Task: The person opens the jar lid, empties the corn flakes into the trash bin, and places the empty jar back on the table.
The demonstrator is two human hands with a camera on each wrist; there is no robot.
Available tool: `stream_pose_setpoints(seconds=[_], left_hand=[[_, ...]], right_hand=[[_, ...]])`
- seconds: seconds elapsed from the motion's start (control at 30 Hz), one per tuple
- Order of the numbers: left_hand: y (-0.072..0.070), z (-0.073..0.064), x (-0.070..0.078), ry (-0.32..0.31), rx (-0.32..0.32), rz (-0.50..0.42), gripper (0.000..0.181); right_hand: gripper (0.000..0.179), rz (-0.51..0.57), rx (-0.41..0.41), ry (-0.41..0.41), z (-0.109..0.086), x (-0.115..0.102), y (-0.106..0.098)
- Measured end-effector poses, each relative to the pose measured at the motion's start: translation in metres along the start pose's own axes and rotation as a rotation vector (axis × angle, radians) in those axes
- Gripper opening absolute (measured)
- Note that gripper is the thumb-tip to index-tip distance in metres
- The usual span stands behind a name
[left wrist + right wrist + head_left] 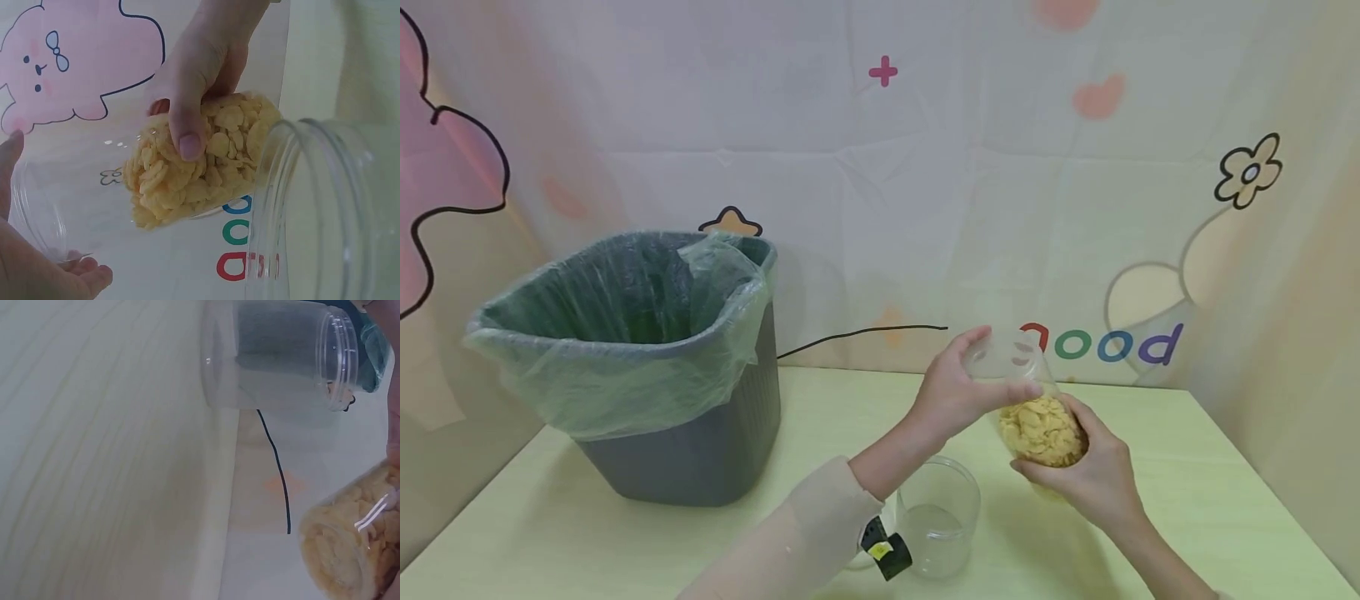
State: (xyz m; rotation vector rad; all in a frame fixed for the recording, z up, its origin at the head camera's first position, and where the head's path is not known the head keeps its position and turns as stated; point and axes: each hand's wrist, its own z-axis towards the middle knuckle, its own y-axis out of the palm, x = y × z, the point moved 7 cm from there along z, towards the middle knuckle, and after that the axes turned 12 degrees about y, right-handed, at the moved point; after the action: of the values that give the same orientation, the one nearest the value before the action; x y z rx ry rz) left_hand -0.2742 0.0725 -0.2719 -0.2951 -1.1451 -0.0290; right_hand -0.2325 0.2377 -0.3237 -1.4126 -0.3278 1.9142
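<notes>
A clear jar (1004, 357), its lower part filled with yellow flakes (1037, 432) that look like cornflakes, is held tilted above the table in both hands. My left hand (951, 387) grips its upper end, thumb along the near side and fingers round the far side. Lower down, my right hand (1101, 479) holds the flake-filled end between thumb and fingers. In the left wrist view the flakes (169, 181) lie heaped toward the base, under the right thumb. A second clear jar (938, 533), without a lid, stands upright on the table beside my left forearm.
A grey bin (700, 450) with a green plastic liner (647, 383) stands at the left of the pale table (850, 408). Behind the table hangs a printed cloth (880, 208). A white round object (861, 561) is partly hidden behind the left sleeve.
</notes>
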Motion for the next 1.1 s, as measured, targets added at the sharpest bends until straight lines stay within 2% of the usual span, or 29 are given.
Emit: stream_pose_setpoints(seconds=[0.13,0.4,0.6,0.73,0.9,1.0,1.1], left_hand=[[0.001,0.001,0.004,0.041,-0.095,-0.028,0.089],[-0.001,0.008,0.011,0.172,-0.335,-0.254,0.082],[-0.003,0.011,0.012,0.228,-0.437,-0.304,0.081],[-0.002,0.01,0.012,0.254,-0.482,-0.336,0.079],[0.002,0.01,0.013,0.254,-0.51,-0.364,0.075],[0.003,0.01,0.012,0.239,-0.494,-0.362,0.075],[0.003,0.01,0.01,0.21,-0.442,-0.334,0.074]], right_hand=[[0.08,0.047,-0.08,0.031,0.001,0.0,0.0],[0.082,0.155,-0.256,0.066,0.001,0.001,0.003],[0.079,0.236,-0.339,0.085,-0.001,0.002,0.007],[0.079,0.274,-0.374,0.067,-0.003,0.0,0.009],[0.079,0.281,-0.385,0.052,-0.005,-0.003,0.009],[0.078,0.272,-0.371,0.05,-0.005,-0.003,0.008],[0.078,0.248,-0.35,0.054,-0.005,-0.002,0.007]])
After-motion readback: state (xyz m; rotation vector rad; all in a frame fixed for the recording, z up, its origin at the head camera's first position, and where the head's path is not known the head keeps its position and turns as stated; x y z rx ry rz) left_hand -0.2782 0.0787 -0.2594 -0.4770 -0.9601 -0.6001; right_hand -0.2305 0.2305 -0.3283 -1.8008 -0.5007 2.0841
